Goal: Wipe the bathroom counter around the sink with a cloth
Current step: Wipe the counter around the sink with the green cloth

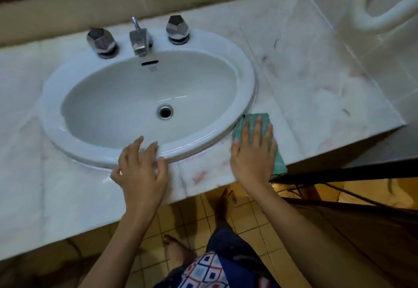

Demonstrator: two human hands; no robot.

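Note:
A green cloth (248,121) lies flat on the pale marble counter (316,88), just right of the oval white sink (47,97). My right hand (253,154) presses down on it with fingers spread, covering most of it; a corner of the cloth shows past the counter's front edge. My left hand (141,170) rests on the counter's front strip against the sink's near rim, fingers apart, holding nothing.
A chrome spout (140,40) and two chrome knobs (101,40) (177,28) stand behind the bowl. A tiled wall with a white grab rail (373,22) closes the right side. Reddish marks streak the counter's right part. Below are yellow floor tiles and my bare feet.

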